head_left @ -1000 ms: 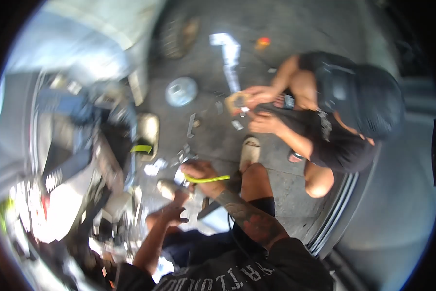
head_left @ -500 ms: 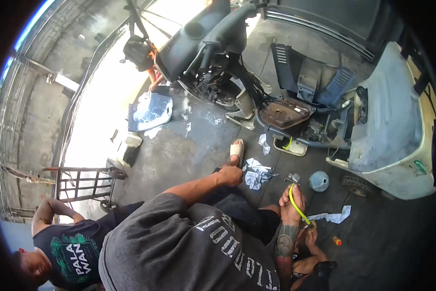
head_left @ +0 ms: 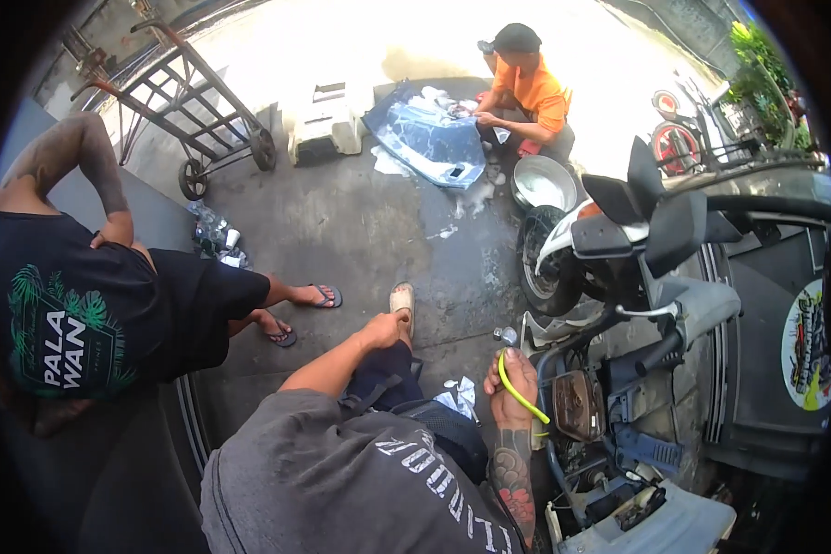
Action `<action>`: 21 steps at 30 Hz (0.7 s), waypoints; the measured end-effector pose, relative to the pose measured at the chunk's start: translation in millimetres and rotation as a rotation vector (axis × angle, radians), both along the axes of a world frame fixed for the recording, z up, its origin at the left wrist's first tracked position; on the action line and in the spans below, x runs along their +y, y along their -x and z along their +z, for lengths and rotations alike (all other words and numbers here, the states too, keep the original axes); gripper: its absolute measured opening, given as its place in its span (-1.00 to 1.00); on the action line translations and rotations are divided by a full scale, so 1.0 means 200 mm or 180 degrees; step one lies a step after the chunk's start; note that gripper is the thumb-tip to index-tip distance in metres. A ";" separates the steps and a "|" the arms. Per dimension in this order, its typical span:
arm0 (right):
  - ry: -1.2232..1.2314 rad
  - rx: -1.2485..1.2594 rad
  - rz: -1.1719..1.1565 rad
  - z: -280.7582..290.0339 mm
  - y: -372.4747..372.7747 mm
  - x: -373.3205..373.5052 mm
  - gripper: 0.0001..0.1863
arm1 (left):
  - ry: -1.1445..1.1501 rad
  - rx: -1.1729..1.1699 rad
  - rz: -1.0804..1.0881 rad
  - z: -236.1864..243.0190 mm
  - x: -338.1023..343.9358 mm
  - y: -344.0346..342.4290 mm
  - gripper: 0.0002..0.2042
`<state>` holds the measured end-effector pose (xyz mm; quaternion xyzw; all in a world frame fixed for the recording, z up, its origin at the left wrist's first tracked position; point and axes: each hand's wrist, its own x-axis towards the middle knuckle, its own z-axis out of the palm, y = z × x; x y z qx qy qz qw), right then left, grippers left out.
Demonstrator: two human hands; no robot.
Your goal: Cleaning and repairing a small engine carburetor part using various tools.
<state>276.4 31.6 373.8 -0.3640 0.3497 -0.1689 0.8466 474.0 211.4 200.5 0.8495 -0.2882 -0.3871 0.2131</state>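
My right hand point(head_left: 511, 386) is closed around a small silver metal part point(head_left: 505, 336) and a yellow-green hose point(head_left: 519, 391), held up at chest height. The hose curves down past my wrist on the right. My left hand point(head_left: 384, 331) is curled into a closed grip above my sandalled foot point(head_left: 402, 300); what lies inside it, if anything, is hidden. Right of the hose, a brown rusty fuel tank point(head_left: 577, 404) sits in the frame of a stripped scooter point(head_left: 563, 462). Crumpled white paper point(head_left: 464, 397) lies on the ground between my arms.
A person in a black tank top point(head_left: 73, 314) stands at my left. Farther off, a person in orange point(head_left: 540, 97) crouches by a soapy blue-grey panel point(head_left: 424, 143) and a metal basin point(head_left: 545, 185). A hand truck point(head_left: 180, 97), a white plastic piece point(head_left: 326, 129) and another scooter point(head_left: 572, 245) stand around.
My view has swung left, bringing the standing person and the person in orange fully in. The scooter now sits lower right. My right hand keeps its hold on the hose and metal part.
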 end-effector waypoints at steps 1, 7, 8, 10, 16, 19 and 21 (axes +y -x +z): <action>0.0007 -0.0076 0.0205 -0.02 -0.20 -0.06 -0.79 | 0.0109 0.0036 0.0231 -0.08 0.05 -0.09 -0.59; 0.0055 -0.0196 0.0702 -0.02 -1.35 -0.41 -0.77 | 0.0455 0.0802 0.0918 0.30 -0.09 -0.73 -0.76; 0.0042 -0.0282 0.0690 -0.01 -1.54 -0.45 -0.77 | 0.0407 0.0841 0.0918 0.40 -0.14 -0.84 -0.76; -0.0007 -0.0321 0.0721 0.00 -1.89 -0.49 -0.77 | 0.0851 0.1756 0.1298 0.63 -0.24 -1.08 -0.72; 0.0450 -0.0701 0.0829 0.00 -2.75 -0.57 -0.75 | 0.2421 0.2141 0.2303 1.06 -0.63 -1.75 -0.66; 0.0718 -0.0493 0.1084 -0.02 -3.15 -0.57 -0.75 | 0.2413 0.1905 0.2489 1.11 -0.72 -2.11 -0.64; 0.0758 -0.0599 0.1369 -0.03 -3.41 -0.55 -0.75 | 0.2213 0.1620 0.2522 1.04 -0.73 -2.35 -0.64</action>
